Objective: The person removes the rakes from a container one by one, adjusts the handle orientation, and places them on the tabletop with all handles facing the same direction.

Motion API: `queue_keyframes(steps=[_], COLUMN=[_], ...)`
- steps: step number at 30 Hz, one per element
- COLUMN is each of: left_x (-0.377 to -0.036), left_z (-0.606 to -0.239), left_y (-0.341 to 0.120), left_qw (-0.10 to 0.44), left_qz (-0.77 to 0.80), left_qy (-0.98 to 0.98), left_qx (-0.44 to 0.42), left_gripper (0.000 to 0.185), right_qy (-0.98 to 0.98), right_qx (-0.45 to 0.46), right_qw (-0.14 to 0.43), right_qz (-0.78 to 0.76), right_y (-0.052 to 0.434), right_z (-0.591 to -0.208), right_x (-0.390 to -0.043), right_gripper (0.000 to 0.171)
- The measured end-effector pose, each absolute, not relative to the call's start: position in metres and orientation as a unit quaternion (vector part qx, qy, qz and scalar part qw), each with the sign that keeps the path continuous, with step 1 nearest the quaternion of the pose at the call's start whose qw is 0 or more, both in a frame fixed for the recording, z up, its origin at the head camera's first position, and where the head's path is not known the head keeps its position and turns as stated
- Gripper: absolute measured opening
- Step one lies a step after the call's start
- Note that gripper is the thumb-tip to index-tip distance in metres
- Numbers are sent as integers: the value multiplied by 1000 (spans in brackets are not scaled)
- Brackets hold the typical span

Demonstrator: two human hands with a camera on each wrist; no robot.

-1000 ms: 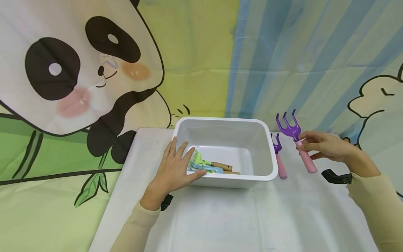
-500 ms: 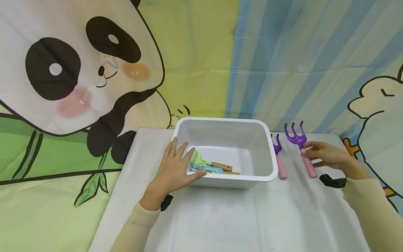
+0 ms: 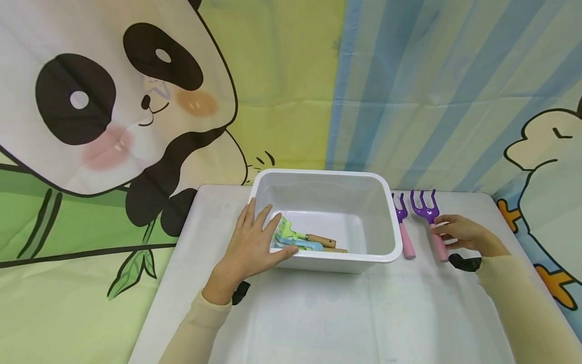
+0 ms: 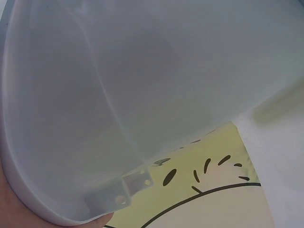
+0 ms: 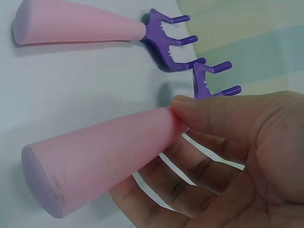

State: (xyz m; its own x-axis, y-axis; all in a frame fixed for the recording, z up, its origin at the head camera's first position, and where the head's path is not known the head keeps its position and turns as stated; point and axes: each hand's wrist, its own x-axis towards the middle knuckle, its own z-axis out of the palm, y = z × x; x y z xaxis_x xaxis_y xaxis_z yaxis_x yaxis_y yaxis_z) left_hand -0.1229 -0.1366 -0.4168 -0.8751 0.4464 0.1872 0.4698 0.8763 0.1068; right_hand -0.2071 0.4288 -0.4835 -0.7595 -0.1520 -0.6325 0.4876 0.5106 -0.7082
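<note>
- While the left hand [image 3: 254, 242] lies flat, fingers spread, against the near left corner of the white bin [image 3: 384, 222], the right hand [image 3: 459, 235] works beside the bin's right wall.
- Right hand: thumb and fingertips pinch the purple fork with the pink handle [image 3: 432, 222] where head meets handle; the wrist view shows that pinch, with the other fingers loose beneath the handle [image 5: 95, 161].
- Held fork looks low on the table [image 3: 318, 313], tines pointing away; whether it fully rests there, cannot tell.
- Second purple fork [image 3: 402, 227] lies on the table just beside the bin wall, parallel to the held one, apart from it.
- Inside the bin: a green rake [image 3: 291, 232] and a blue tool [image 3: 300, 245], wooden handles, at the near left.
- Step in hand, as a judgement: setting this fork down next to its twin, outside the bin.
- Next move calls for loosening the pinch once the handle lies flat, then drawing the fingers clear without nudging either fork; left hand should brace the bin.
</note>
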Motion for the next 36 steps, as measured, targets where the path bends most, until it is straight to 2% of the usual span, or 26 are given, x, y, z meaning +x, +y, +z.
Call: queue_keyframes(steps=[24,36], left_x=[-123,-124], left_z=[-416,-417], left_y=[-135,-136], left_qw=[73,77], left_qz=[-70,-68], left_qy=[-967,-966], left_qx=[-234,-237], left_gripper=[97,97], right_qy=[804,830], right_qx=[120,104], right_qw=[354,325], right_qz=[-463,-440], right_y=[424,427], right_z=[-489,-477], right_x=[-221,-226], right_gripper=[55,49])
